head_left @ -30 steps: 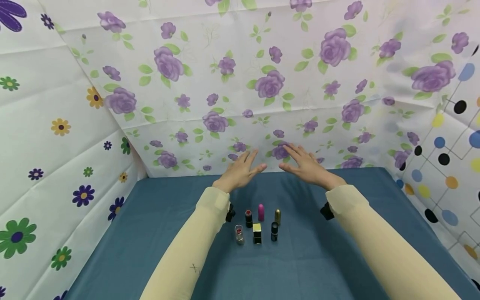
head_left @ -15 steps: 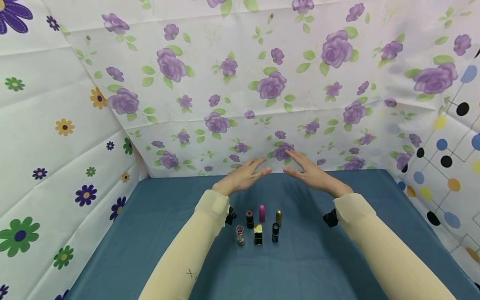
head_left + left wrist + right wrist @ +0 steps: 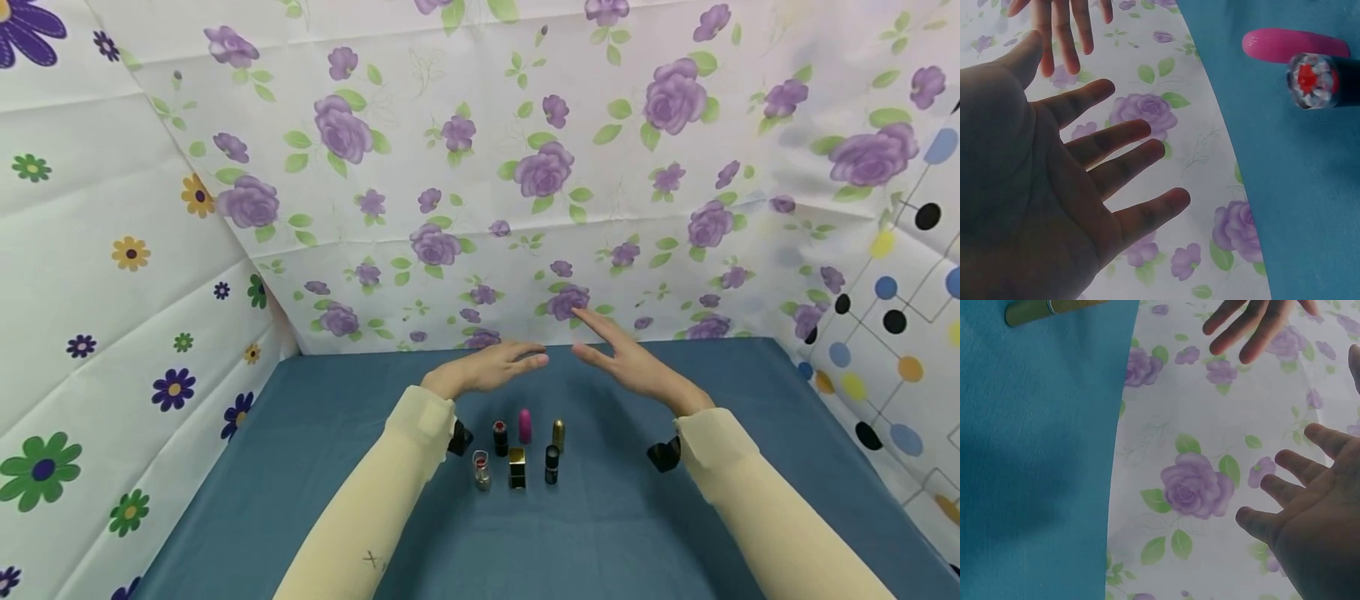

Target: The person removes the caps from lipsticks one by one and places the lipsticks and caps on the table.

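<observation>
Both hands hover above the far side of the table and hold nothing. The left hand (image 3: 487, 367) has straight, spread fingers; its palm shows in the left wrist view. The right hand (image 3: 633, 360) mirrors it, with fingers extended and a small space between the two. Below them stand several lipsticks: a pink one (image 3: 525, 426), a black one with a red top (image 3: 500, 437), a gold bullet-shaped one (image 3: 558, 435), a clear-capped one (image 3: 481, 470), a black-and-gold square one (image 3: 517, 468) and a black tube (image 3: 552, 464). Neither hand touches them.
A blue cloth (image 3: 600, 533) covers the table. Behind it hangs a white sheet with purple roses (image 3: 543, 171). Flowered fabric (image 3: 75, 292) stands along the left side, dotted fabric (image 3: 900, 325) along the right. Dark wrist cameras (image 3: 664, 455) sit under the sleeves.
Both hands have lowered slightly, and the left hand has turned flatter, its fingers pointing more to the right. The head view has shifted a little. The lipsticks stay in place.
</observation>
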### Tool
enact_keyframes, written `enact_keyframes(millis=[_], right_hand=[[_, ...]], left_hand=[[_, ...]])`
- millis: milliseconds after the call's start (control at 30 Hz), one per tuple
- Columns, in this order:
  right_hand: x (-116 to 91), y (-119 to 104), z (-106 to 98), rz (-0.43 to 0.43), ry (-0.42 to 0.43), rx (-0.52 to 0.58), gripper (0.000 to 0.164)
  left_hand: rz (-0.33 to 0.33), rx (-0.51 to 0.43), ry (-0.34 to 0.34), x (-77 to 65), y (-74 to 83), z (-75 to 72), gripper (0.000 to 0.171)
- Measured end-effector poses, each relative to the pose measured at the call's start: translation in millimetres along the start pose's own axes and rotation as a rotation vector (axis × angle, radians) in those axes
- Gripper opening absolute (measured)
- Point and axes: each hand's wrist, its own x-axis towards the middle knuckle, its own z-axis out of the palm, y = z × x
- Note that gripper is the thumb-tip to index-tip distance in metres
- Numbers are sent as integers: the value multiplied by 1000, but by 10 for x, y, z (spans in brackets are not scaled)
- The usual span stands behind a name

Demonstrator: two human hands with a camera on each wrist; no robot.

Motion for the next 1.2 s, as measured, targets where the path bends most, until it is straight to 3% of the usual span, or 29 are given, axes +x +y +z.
enact_keyframes(millis=[667,1200], right_hand=[[-300,38,221,-40,24,126,66],[-469,130,448,-17,26,267,62]], left_hand=[[-44,19,-85,-100,-3,99,57],[-29,41,-133,-109,-50,190,53]])
